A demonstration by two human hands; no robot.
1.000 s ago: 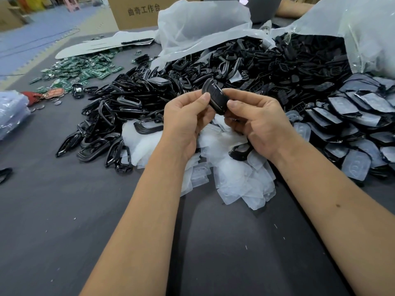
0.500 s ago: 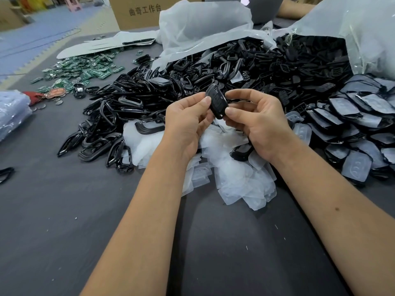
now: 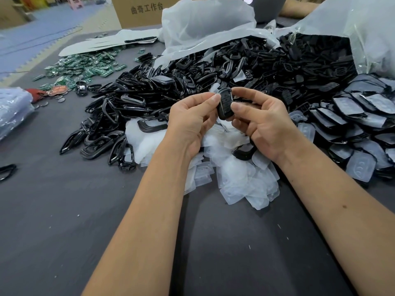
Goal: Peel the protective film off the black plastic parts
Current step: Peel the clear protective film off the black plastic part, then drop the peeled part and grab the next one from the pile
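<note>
Progress: partial. Heap of peeled film (image 3: 239,176) on the desk (image 3: 64,210) directly below both hands, evidence of many parts already stripped. Film-covered parts (image 3: 361,116) stacked at 3 o'clock of the hands, film in place, not yet processed. Large pile of bare black frames (image 3: 132,110) from 9 to 12 o'clock; whether these belong to the finished lot cannot be told. Judged well short of complete, given the covered stack remaining.

Current part: black plastic part (image 3: 224,104), button face toward the camera, held upright above the film heap, clear of the desk, between both hands. Face appears bare. Translucent film tab (image 3: 214,91) at 11 o'clock of the part, just beside the left fingertips; judged mid-peel or just released, attachment to the part cannot be confirmed.

Grip, left hand (image 3: 192,122): thumb and forefinger closed to a narrow pinch at the part's upper left edge, touching the film tab; remaining fingers curled beneath.

Grip, right hand (image 3: 263,122): thumb against the part's right side, forefinger arched over the top edge, holding the part steady; remaining fingers loosely curled, holding nothing else.

Other items: green circuit boards (image 3: 85,65) at 10 o'clock, well apart from the hands. White plastic bags (image 3: 205,24) at 12 o'clock, behind the black pile.
</note>
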